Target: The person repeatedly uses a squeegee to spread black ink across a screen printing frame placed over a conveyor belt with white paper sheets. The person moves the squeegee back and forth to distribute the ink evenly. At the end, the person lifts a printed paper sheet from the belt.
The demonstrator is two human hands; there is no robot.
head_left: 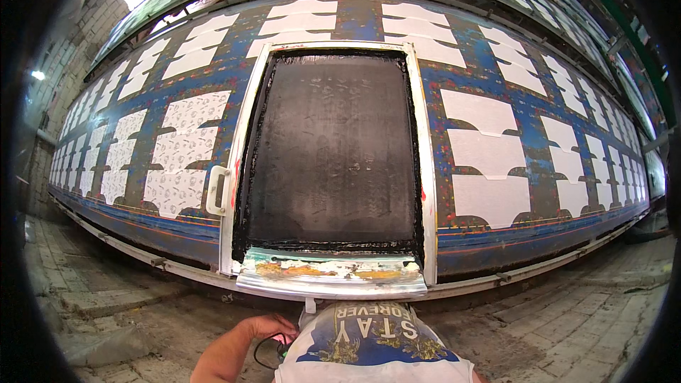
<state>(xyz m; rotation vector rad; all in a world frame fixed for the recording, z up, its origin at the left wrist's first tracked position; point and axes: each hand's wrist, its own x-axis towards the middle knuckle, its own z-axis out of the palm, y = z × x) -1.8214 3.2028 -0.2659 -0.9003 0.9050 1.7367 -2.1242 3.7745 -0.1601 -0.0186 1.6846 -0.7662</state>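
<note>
My left hand [272, 326] is low beside my waist, its fingers curled in against my side. A thin black cable [261, 354] loops just below it, next to a small dark object that I cannot make out. What the fingers hold, if anything, is hidden. My right hand is out of view. In front of me a printing screen [333, 149] with a pale frame and dark, ink-smeared mesh lies on a long table. A white handle [217, 190] sticks out from the frame's left side. Along its near end runs a paint-stained metal ledge [330, 280].
Rows of white cut fabric pieces [489, 152] lie on the blue and brown stained table [418, 14]. Pieces left of the screen carry a dark print [188, 145]. A metal rail [511, 274] edges the table's near side, above a paved floor [567, 326]. Another table stands beyond.
</note>
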